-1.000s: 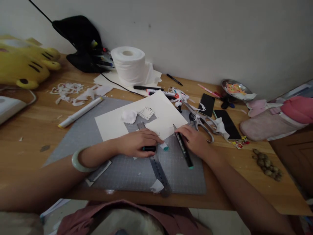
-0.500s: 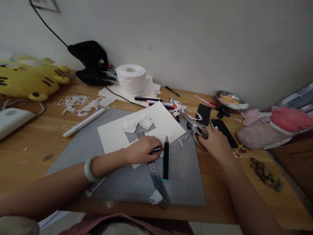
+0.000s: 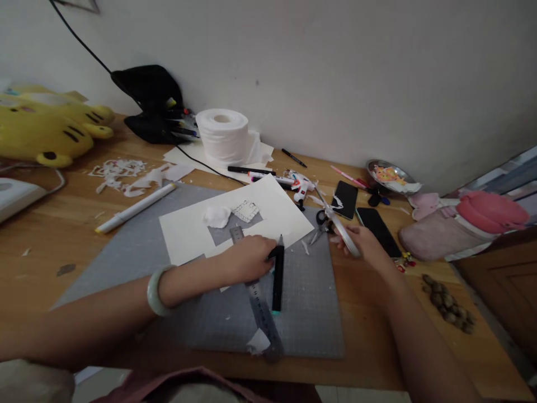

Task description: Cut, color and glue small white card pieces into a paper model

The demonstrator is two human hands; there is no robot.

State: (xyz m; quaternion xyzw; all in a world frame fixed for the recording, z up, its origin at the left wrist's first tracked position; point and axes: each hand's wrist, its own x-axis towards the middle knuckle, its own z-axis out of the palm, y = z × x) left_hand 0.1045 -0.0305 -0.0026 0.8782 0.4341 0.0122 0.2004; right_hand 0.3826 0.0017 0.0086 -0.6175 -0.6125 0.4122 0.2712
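My left hand, with a pale bangle on its wrist, is closed on a small black piece that looks like a marker cap. It rests over a steel ruler. Right beside it lies an uncapped black marker, tip away from me. My right hand grips large silver scissors, tilted up off the table. Smaller black-handled scissors lie below them. On a white paper sheet with a cut-out opening are a crumpled white wad and a small patterned piece.
A grey cutting mat lies under the work. Around it are a white marker, paper scraps, a tissue roll, a glue gun, two phones, a metal bowl, a pink-lidded bottle and a yellow plush toy.
My right hand has lifted and turned the large scissors, which lay flatter before. My left hand stays near the ruler, with the black piece now closer to the marker. The view has shifted slightly.
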